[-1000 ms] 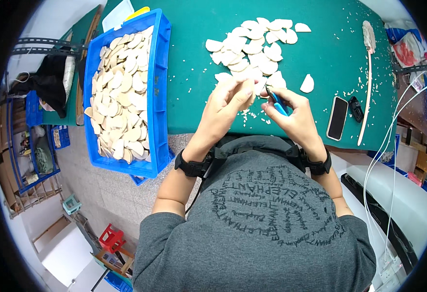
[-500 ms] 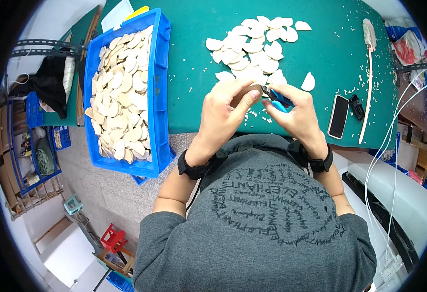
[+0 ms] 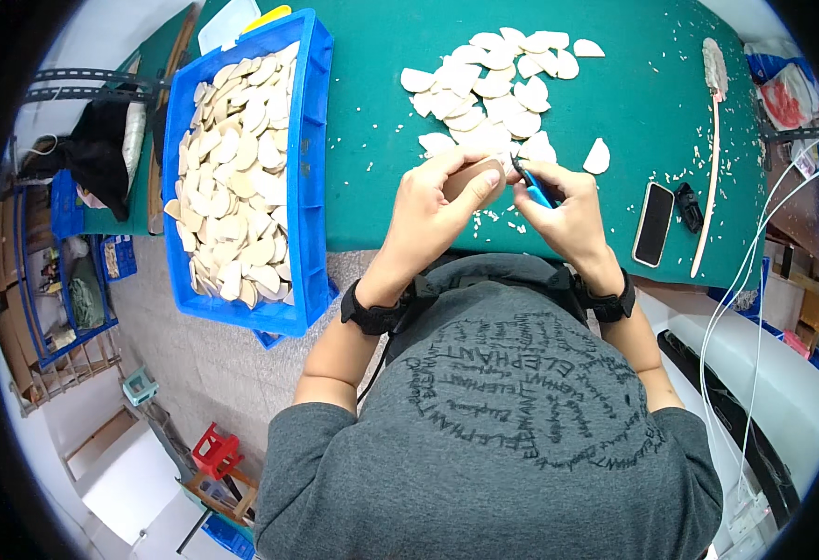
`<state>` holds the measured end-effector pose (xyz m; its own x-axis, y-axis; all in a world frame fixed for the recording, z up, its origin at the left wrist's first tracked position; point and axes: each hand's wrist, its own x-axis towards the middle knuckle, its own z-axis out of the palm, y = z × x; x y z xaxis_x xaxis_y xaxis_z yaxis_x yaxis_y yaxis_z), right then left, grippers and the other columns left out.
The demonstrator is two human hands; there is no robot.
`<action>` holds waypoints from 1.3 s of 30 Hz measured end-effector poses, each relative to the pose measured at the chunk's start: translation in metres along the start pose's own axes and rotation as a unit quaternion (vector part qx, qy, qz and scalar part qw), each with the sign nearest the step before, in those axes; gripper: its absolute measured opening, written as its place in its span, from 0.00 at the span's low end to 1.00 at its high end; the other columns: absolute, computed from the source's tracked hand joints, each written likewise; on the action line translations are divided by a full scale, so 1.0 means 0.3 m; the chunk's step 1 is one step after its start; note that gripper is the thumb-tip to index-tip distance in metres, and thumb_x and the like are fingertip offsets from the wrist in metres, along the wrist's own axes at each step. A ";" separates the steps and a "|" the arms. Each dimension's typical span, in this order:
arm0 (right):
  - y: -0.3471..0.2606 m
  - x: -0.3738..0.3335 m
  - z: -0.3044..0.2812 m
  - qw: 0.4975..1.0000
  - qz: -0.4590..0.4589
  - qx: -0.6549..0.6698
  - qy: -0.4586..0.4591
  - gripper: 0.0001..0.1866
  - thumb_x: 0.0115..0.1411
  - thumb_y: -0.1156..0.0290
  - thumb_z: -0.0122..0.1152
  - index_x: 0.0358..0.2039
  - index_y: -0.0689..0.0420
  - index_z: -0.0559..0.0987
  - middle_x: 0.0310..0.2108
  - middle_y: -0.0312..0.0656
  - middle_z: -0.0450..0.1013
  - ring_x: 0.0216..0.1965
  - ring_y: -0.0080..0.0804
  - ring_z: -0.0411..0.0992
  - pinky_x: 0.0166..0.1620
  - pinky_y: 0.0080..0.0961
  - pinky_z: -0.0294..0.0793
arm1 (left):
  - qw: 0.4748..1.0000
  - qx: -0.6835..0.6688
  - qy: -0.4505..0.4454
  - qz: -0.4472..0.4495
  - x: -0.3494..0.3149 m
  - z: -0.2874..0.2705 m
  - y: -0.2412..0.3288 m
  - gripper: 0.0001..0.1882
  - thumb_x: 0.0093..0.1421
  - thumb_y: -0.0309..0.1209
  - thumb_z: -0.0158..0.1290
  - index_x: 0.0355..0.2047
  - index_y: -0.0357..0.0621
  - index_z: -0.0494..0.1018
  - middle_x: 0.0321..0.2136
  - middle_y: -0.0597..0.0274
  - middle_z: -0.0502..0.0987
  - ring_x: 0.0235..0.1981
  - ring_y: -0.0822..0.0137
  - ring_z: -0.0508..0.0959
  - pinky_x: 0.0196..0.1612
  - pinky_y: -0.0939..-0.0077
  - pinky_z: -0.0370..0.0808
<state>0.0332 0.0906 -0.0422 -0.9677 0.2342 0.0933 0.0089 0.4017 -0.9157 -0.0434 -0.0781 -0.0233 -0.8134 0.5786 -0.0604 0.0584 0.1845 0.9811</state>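
Note:
Between the thumb and fingers of my left hand is a half-moon-shaped piece, its visible side tan-brown. Blue-handled nippers sit in my right hand, their dark jaws close beside the piece's right edge. Whether the jaws touch it I cannot tell. Just beyond both hands lies a loose pile of pale half-moon pieces on the green table. One pale piece lies apart, to the right of the pile.
At the left stands a blue crate full of similar pieces. To the right lie a phone, a small black object and a long-handled brush. Small white scraps dot the table. White cables hang at the far right.
The nippers have turned more upright and come slightly away from the piece, whose brown face now shows more. My hands stay nearly in place. The whole view has shifted slightly.

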 end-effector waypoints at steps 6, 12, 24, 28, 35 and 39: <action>0.032 -0.010 -0.020 0.995 0.093 0.032 0.031 0.09 0.51 0.73 0.62 0.34 0.59 0.81 0.21 0.34 0.74 0.21 0.13 0.66 0.25 0.14 0.65 | 0.979 -0.164 0.051 -0.112 0.016 -0.087 -0.053 0.07 0.57 0.31 0.57 0.25 0.44 0.73 0.18 0.73 0.69 0.19 0.84 0.65 0.21 0.88 0.59; 0.061 -0.044 -0.048 0.990 0.113 0.057 0.055 0.08 0.54 0.72 0.62 0.34 0.61 0.81 0.21 0.31 0.73 0.22 0.12 0.65 0.26 0.13 0.64 | 0.879 0.097 0.467 0.021 0.111 -0.586 -0.133 0.14 0.62 0.34 0.49 0.21 0.43 0.73 0.17 0.69 0.70 0.18 0.77 0.66 0.23 0.81 0.59; 0.062 -0.061 -0.041 0.991 0.116 0.031 0.055 0.11 0.52 0.73 0.62 0.36 0.61 0.80 0.24 0.34 0.75 0.24 0.13 0.67 0.28 0.14 0.67 | 0.876 0.478 0.057 -0.022 0.230 0.095 -0.572 0.29 0.44 0.54 0.63 0.33 0.41 0.74 0.39 0.55 0.70 0.44 0.56 0.68 0.41 0.60 0.70; 0.067 -0.072 -0.042 0.989 0.137 0.009 0.049 0.15 0.52 0.74 0.63 0.41 0.62 0.79 0.27 0.36 0.77 0.26 0.14 0.69 0.30 0.15 0.70 | 0.912 0.406 0.018 0.053 0.235 0.108 -0.658 0.20 0.51 0.42 0.60 0.36 0.40 0.70 0.29 0.58 0.71 0.34 0.58 0.72 0.36 0.64 0.71; 0.048 -0.068 -0.048 0.988 0.150 0.007 0.020 0.16 0.51 0.73 0.63 0.42 0.62 0.79 0.31 0.39 0.78 0.31 0.18 0.73 0.36 0.17 0.72 | 0.971 -0.163 -0.093 -0.150 0.169 0.051 -0.371 0.13 0.57 0.29 0.55 0.41 0.40 0.66 0.30 0.65 0.73 0.28 0.74 0.73 0.27 0.82 0.71; 0.021 -0.040 -0.040 0.992 0.122 0.012 -0.009 0.15 0.51 0.73 0.63 0.41 0.61 0.79 0.32 0.40 0.78 0.32 0.19 0.73 0.37 0.18 0.72 | 0.969 -0.204 -0.095 -0.104 0.107 0.018 -0.211 0.23 0.56 0.30 0.59 0.49 0.40 0.64 0.31 0.67 0.70 0.31 0.77 0.74 0.32 0.84 0.75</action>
<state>0.0479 0.1009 -0.0443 -0.9417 0.3066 -0.1387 0.2377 0.3141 -0.9192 -0.0702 -0.0669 -0.0884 -0.6598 0.7049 -0.2603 -0.3615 0.0059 0.9324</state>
